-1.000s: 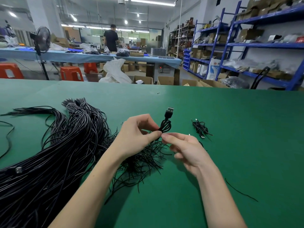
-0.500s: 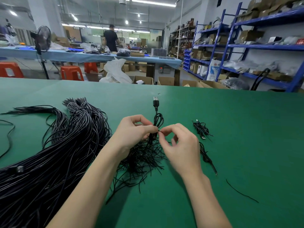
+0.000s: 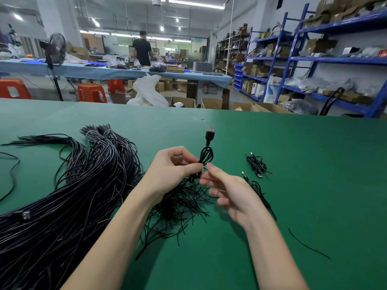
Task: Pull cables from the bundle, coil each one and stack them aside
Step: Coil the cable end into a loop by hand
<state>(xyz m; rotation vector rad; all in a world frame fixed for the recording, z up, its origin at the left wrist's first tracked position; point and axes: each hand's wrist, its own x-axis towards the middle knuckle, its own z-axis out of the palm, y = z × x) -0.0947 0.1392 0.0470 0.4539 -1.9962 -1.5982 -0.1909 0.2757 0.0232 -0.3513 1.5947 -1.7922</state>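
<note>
Pinching a coiled cable (image 3: 206,158) upright in your left hand (image 3: 173,168), right hand (image 3: 228,189) relaxed beside it. Head view: two coiled cables (image 3: 256,165) lie aside; the bundle (image 3: 73,185) remains large. Judged barely begun.

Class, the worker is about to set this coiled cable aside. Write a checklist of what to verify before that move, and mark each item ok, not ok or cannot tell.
1. Left hand pinches the coiled cable: ok.
2. Plug stands clear above the coil: ok.
3. Coil is tied so it will not spring open: cannot tell; the pinch hides the waist.
4. Right hand is free, fingers relaxed beside the coil: ok.
5. Bare table beside the finished coil to the right for setting it down: ok.
6. Coil is free of the loose ties below: cannot tell.
</note>
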